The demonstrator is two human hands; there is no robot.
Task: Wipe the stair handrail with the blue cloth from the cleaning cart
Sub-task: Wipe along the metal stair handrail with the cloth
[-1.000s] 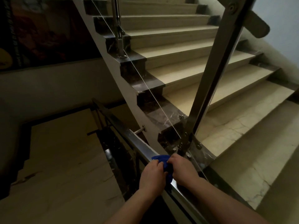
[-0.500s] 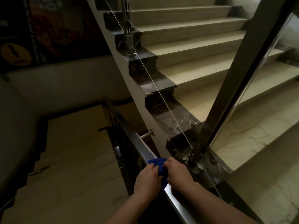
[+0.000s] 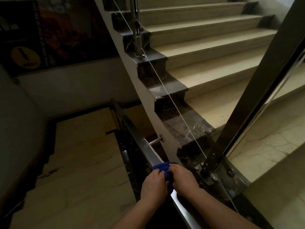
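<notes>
While the view has dipped and shifted since a second ago, bringing more of the dark poster [image 3: 49, 33] on the far wall into sight, both hands remain bunched on the blue cloth [image 3: 165, 171] draped over the steel handrail [image 3: 145, 146]. The left hand [image 3: 152, 185] curls over the near-left side of the cloth, fingers closed on it; the right hand [image 3: 184, 180] clamps it from the other side, knuckles up, and the two hands almost touch. The cloth sits on the rail just below the angled metal post [image 3: 257, 90] bolted at the foot of the upper flight, about where it lay before.

Ahead of the cloth, the rail runs bare and downhill toward the lower landing [image 3: 79, 133], with a pale streak along its top edge. A thin rod [image 3: 156, 140] ties the rail to the stair wall just beyond the hands. To the right, a glass panel [image 3: 272, 146] edges the beige steps [image 3: 206, 68].

Counted: two hands, one cloth, one rail under them, two upright posts in sight, seven or so steps rising.
</notes>
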